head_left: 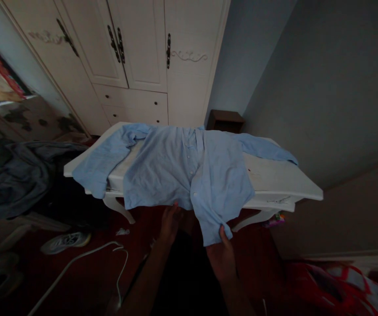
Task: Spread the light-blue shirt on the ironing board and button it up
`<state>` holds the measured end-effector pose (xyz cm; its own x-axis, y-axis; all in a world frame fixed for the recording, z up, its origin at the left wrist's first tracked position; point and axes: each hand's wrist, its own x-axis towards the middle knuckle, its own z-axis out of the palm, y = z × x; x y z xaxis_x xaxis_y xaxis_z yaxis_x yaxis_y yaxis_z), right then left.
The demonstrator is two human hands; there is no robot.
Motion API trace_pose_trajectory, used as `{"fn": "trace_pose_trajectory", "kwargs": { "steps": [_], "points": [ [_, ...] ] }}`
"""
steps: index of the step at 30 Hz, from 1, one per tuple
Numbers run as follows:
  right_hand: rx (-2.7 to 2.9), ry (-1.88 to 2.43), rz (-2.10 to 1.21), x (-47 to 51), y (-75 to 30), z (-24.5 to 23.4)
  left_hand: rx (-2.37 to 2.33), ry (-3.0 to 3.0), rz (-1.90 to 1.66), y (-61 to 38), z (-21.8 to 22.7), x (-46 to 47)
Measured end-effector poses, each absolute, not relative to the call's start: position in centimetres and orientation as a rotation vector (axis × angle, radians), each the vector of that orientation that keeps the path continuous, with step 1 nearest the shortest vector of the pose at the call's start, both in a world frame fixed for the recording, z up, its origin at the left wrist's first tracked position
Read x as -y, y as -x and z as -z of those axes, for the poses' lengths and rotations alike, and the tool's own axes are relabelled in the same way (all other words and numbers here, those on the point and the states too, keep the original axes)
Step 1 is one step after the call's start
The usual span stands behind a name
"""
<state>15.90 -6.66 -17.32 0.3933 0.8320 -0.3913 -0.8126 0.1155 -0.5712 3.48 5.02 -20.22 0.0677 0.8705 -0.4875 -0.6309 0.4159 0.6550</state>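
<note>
A light blue button-up shirt (162, 162) lies spread face up, its sleeves out to both sides and its hem hanging over the near edge of a white table (281, 177). Small buttons run down the middle of the shirt. My right hand (222, 256) grips the lower corner of the front panel on the right, thumb on top, and holds that corner out toward me. At the hem just left of the middle is my left hand (170, 224), fingers apart and close to the cloth edge. Whether it touches the fabric is hard to see.
Behind the table stands a white wardrobe (145, 48), with a small brown cabinet (226, 116) beside it. Dark clothes (27, 171) are heaped at left. On the floor are a sneaker (65, 242), a white cable (77, 260) and, at lower right, a red-and-white bag (343, 285).
</note>
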Motion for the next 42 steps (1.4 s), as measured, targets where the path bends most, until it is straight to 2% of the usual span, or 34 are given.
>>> {"fn": "trace_pose_trajectory", "kwargs": {
  "steps": [7,15,17,21,23,28,32,37,40,42],
  "points": [
    [-0.081,0.832,-1.288,7.5,-15.6,17.0,-0.955,-0.211,-1.145,-1.4,19.3,-3.0],
    [0.058,1.139,-1.409,9.5,-15.7,16.7,-1.117,-0.315,-1.12,1.0,16.1,4.3],
    [0.164,1.228,-1.535,10.0,-16.4,16.4,-1.181,-0.365,-1.162,1.5,16.2,5.2],
    [0.704,1.26,-2.032,10.5,-18.7,14.4,-1.215,-0.412,-1.196,1.5,17.4,5.3],
    [0.957,1.225,-2.059,10.1,-20.0,12.5,-1.119,-0.389,-1.168,0.9,18.0,5.0],
    [1.273,1.174,-1.641,6.4,-22.4,7.0,-1.005,-0.412,-1.269,-1.6,18.5,3.7],
    [1.341,1.194,-1.26,1.7,-23.6,4.6,-0.994,-0.384,-1.293,-2.5,18.8,2.5],
    [1.528,1.274,-0.716,-4.6,-24.3,3.7,-1.009,-0.354,-1.061,-1.7,20.4,2.1],
    [1.852,1.241,-0.43,-8.0,-24.4,3.2,-1.017,-0.457,-0.945,-0.7,21.4,2.3],
    [2.143,1.168,-0.307,-10.0,-24.3,2.8,-1.068,-0.571,-0.708,0.2,21.3,2.2]
  ]
}}
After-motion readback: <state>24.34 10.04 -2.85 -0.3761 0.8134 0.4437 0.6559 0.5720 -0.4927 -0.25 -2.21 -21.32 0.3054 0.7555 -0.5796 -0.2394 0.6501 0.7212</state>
